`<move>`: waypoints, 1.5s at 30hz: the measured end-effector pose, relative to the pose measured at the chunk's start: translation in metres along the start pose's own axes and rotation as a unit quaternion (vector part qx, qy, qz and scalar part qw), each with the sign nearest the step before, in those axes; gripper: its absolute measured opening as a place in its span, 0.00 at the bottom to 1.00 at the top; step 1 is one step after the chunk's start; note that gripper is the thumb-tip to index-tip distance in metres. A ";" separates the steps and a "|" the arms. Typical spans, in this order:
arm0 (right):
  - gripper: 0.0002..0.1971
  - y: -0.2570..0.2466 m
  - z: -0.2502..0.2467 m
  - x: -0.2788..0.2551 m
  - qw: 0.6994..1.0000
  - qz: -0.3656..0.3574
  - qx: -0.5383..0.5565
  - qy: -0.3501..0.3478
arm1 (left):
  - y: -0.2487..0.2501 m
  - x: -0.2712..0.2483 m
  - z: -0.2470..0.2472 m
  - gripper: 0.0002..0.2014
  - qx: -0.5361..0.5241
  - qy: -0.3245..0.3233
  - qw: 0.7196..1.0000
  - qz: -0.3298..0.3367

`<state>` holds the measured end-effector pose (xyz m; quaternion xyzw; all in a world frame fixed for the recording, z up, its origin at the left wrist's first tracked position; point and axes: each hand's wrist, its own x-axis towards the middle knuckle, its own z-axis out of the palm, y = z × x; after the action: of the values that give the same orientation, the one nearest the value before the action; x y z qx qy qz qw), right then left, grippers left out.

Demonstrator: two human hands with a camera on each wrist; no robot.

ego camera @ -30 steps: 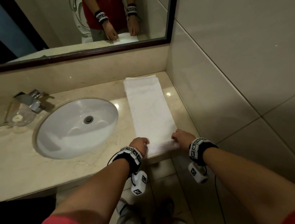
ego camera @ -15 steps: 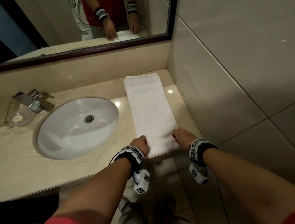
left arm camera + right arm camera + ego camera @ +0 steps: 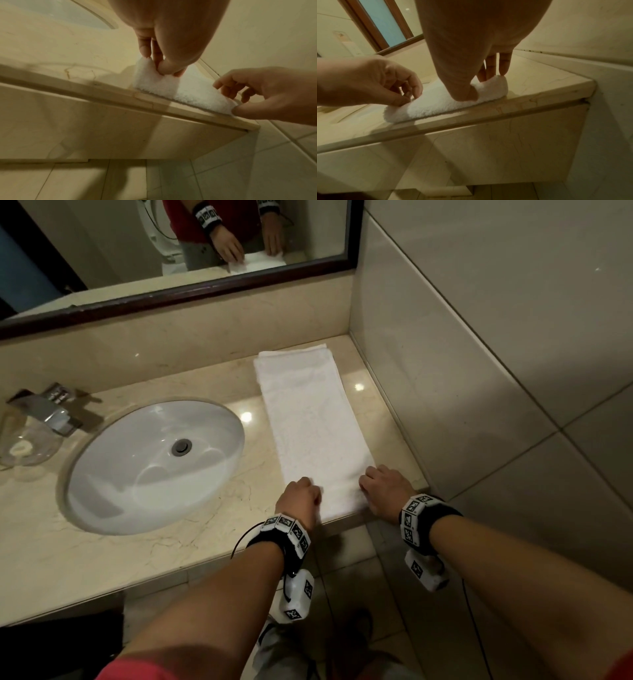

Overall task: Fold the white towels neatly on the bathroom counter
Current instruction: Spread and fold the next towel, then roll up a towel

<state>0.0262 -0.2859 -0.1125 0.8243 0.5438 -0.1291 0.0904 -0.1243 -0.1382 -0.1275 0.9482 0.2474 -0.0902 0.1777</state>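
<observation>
A fluffy white terry-cloth towel (image 3: 313,426) is pinched at its near corners. Beneath the grip, polished beige marble is seen on the counter (image 3: 219,529), glossy with veins. Left of the grip, a smooth glazed basin (image 3: 137,474) and shiny metal tap (image 3: 48,410) are seen.

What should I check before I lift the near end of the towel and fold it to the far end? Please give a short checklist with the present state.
1. Left hand pinches the near left corner of the towel: ok.
2. Right hand pinches the near right corner: ok.
3. Towel lies flat and straight as a long strip on the counter: ok.
4. Far end has square, even edges: ok, as far as the head view shows.
5. Near edge stays on the counter, not hanging over: ok.
6. Towel stays out of the sink: ok.
</observation>
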 end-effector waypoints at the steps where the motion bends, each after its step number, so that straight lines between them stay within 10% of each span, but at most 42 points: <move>1: 0.17 0.001 -0.001 -0.002 1.000 -0.007 0.000 -0.007 | 0.001 -0.002 0.000 0.08 0.008 0.005 1.000 0.006; 19: 0.19 -0.008 0.007 0.004 0.999 0.031 -0.011 0.008 | 0.007 -0.019 0.014 0.24 0.134 0.027 0.991 -0.004; 45: 0.13 0.008 -0.019 0.033 0.976 0.095 0.181 -0.072 | -0.030 0.028 -0.030 0.13 -0.162 -0.119 0.974 -0.105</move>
<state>0.0485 -0.2545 -0.1045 0.8636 0.4225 -0.2749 -0.0092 -0.1127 -0.0899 -0.1165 0.8579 0.3340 -0.1795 0.3466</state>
